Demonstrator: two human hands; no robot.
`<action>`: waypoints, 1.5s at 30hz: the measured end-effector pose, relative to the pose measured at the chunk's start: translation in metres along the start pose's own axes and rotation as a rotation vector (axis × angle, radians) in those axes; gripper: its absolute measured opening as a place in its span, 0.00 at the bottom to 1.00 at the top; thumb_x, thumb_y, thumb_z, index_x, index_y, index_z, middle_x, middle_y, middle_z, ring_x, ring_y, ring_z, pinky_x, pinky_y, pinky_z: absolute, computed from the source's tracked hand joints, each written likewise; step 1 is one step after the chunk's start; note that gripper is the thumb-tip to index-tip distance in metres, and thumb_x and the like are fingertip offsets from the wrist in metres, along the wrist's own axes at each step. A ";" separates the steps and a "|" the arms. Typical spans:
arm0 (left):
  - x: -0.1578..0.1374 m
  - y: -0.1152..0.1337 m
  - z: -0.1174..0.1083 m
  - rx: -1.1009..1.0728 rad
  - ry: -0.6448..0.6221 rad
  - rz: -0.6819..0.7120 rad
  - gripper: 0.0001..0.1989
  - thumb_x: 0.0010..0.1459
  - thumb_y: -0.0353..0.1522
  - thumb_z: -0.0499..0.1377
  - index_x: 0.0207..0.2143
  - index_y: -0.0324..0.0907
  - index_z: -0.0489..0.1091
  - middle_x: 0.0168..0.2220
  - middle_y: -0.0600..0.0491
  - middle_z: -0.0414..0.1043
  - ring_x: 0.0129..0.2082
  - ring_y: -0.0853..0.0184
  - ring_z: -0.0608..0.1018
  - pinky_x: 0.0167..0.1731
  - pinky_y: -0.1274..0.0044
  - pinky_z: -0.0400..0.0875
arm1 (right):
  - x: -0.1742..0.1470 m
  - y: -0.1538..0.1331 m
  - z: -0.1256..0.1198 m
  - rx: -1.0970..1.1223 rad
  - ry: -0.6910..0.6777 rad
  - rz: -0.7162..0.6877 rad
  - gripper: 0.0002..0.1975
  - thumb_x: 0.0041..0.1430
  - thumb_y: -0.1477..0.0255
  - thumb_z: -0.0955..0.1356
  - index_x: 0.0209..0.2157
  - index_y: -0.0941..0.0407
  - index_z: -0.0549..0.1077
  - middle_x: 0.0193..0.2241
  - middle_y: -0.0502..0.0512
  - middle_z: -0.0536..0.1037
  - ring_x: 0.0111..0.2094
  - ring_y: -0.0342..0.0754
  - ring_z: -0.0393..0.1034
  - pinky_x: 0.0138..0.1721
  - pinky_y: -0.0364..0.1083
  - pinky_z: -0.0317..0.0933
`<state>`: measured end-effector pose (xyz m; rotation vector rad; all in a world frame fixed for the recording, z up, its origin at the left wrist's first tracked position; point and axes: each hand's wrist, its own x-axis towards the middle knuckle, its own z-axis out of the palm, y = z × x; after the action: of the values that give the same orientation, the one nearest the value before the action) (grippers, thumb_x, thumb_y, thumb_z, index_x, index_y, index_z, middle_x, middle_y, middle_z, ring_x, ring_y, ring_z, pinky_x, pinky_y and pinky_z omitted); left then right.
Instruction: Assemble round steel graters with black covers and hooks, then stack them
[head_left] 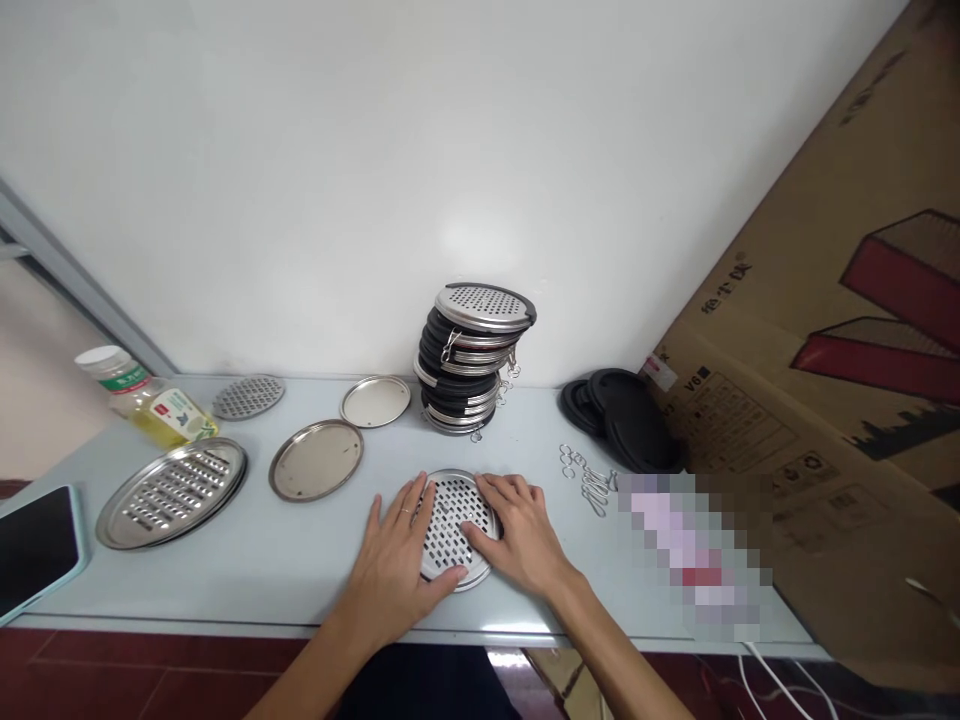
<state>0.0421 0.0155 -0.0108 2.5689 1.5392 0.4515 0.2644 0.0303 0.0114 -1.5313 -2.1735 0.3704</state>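
A round metal grater plate (447,522) with rows of slots lies near the table's front edge, between my two hands. Along its left side, my left hand (394,565) grips the rim, with the thumb at the front edge and the fingers at the upper left. My right hand (527,535) holds the right side, fingers over the far rim and thumb resting on the slotted face. Just beyond stands a leaning stack of round graters (465,365) with black trim and small metal clips. What lies under the held plate is mostly hidden.
At left are stacked grater plates (176,495), a perforated disc (249,396), two plain round plates (315,460), a bottle (154,400) and a phone (37,550). Black round parts (634,415), wire hooks (592,490) and a large cardboard box (840,400) are at right.
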 end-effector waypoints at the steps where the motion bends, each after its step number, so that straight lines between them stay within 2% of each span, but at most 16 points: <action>1: 0.000 0.000 0.000 0.001 -0.001 0.001 0.47 0.60 0.55 0.52 0.71 0.44 0.36 0.71 0.41 0.43 0.68 0.48 0.55 0.64 0.50 0.42 | -0.001 0.000 0.000 -0.003 -0.010 -0.010 0.31 0.62 0.57 0.67 0.63 0.54 0.62 0.59 0.59 0.70 0.55 0.60 0.60 0.53 0.58 0.53; 4: 0.000 0.000 0.000 -0.002 -0.005 -0.007 0.46 0.60 0.54 0.52 0.71 0.44 0.36 0.71 0.42 0.42 0.68 0.49 0.55 0.64 0.51 0.43 | -0.002 -0.001 0.000 -0.009 -0.037 -0.033 0.34 0.63 0.56 0.66 0.66 0.55 0.58 0.62 0.59 0.67 0.57 0.61 0.58 0.54 0.59 0.52; 8: -0.001 0.001 -0.001 -0.017 0.007 -0.017 0.47 0.58 0.54 0.54 0.71 0.45 0.37 0.71 0.43 0.43 0.68 0.49 0.56 0.65 0.53 0.45 | -0.002 -0.002 -0.001 -0.006 -0.044 -0.033 0.33 0.64 0.57 0.65 0.66 0.55 0.58 0.63 0.58 0.66 0.58 0.61 0.56 0.56 0.59 0.51; 14: -0.004 0.003 -0.004 -0.042 0.050 0.012 0.57 0.44 0.49 0.67 0.70 0.45 0.43 0.70 0.42 0.46 0.67 0.44 0.56 0.65 0.52 0.46 | -0.001 -0.004 -0.003 0.055 0.000 -0.013 0.27 0.63 0.60 0.67 0.61 0.54 0.64 0.57 0.58 0.72 0.54 0.57 0.62 0.54 0.55 0.53; 20: -0.006 0.004 -0.005 -0.057 0.025 0.023 0.56 0.41 0.46 0.68 0.69 0.47 0.47 0.70 0.44 0.46 0.67 0.44 0.56 0.65 0.51 0.48 | -0.004 0.001 -0.002 0.122 0.093 0.021 0.19 0.64 0.64 0.66 0.55 0.54 0.69 0.52 0.57 0.76 0.52 0.55 0.66 0.53 0.55 0.56; 25: -0.006 0.005 -0.008 -0.054 0.025 0.045 0.57 0.39 0.44 0.69 0.69 0.48 0.47 0.71 0.45 0.46 0.67 0.42 0.55 0.65 0.50 0.46 | -0.016 0.021 0.000 0.027 0.225 0.098 0.20 0.63 0.66 0.65 0.56 0.54 0.69 0.55 0.60 0.73 0.56 0.57 0.64 0.54 0.56 0.57; 32: -0.006 0.006 -0.011 -0.045 0.010 0.092 0.58 0.38 0.45 0.70 0.69 0.50 0.47 0.71 0.48 0.45 0.68 0.42 0.54 0.65 0.48 0.46 | -0.050 0.050 -0.007 -0.235 0.300 0.192 0.24 0.62 0.63 0.64 0.58 0.56 0.64 0.61 0.64 0.65 0.61 0.63 0.56 0.56 0.62 0.57; 36: -0.007 0.006 -0.012 -0.063 -0.014 0.131 0.61 0.35 0.46 0.71 0.69 0.51 0.46 0.71 0.47 0.44 0.68 0.41 0.53 0.65 0.47 0.43 | -0.049 0.069 -0.025 -0.350 0.369 0.256 0.25 0.63 0.62 0.62 0.59 0.57 0.62 0.61 0.66 0.64 0.59 0.64 0.57 0.53 0.62 0.58; 39: -0.009 0.006 -0.013 -0.092 -0.039 0.157 0.61 0.34 0.46 0.71 0.69 0.52 0.47 0.71 0.48 0.45 0.68 0.42 0.53 0.66 0.49 0.44 | -0.034 0.088 -0.049 -0.472 0.412 0.373 0.26 0.65 0.64 0.60 0.61 0.60 0.60 0.60 0.68 0.65 0.56 0.65 0.59 0.49 0.61 0.59; 42: -0.012 0.007 -0.013 -0.099 -0.039 0.159 0.59 0.35 0.47 0.71 0.69 0.53 0.49 0.71 0.48 0.47 0.67 0.44 0.55 0.66 0.50 0.45 | -0.015 0.110 -0.075 -0.602 0.357 0.522 0.25 0.65 0.67 0.60 0.60 0.62 0.62 0.54 0.70 0.71 0.50 0.65 0.63 0.43 0.59 0.58; 45: -0.013 0.007 -0.012 -0.097 -0.019 0.153 0.57 0.36 0.47 0.71 0.68 0.53 0.50 0.70 0.48 0.49 0.66 0.44 0.58 0.66 0.51 0.47 | -0.001 0.129 -0.093 -0.636 0.262 0.542 0.17 0.63 0.71 0.62 0.51 0.60 0.72 0.45 0.66 0.76 0.48 0.63 0.65 0.41 0.56 0.56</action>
<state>0.0386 -0.0004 0.0000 2.6175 1.2862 0.5023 0.4172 0.0707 0.0317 -2.3576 -1.7186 -0.3913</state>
